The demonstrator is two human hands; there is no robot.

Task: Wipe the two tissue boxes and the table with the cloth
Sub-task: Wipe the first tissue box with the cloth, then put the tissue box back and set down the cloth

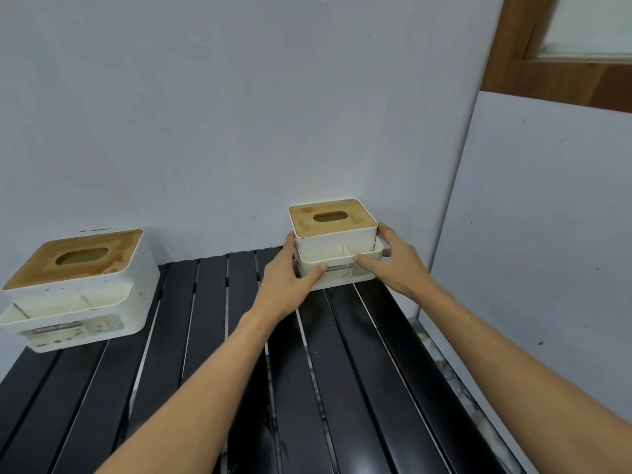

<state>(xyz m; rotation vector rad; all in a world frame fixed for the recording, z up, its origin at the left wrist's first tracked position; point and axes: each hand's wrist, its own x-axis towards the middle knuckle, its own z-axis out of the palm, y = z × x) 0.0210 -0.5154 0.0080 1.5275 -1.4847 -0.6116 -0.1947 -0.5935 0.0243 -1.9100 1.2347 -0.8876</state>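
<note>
Now our left hand [290, 282] and right hand [393, 261] clasp the far tissue box [337, 248] from both sides, thumbs across its front | it sits at the table's [359, 371] back right corner, near the wall | second tissue box [78, 289] stands well apart at the left edge | bare slats lie between.

Black slatted table [212, 336], two white tissue boxes [78, 289] [337, 244] on it, well apart.
</note>
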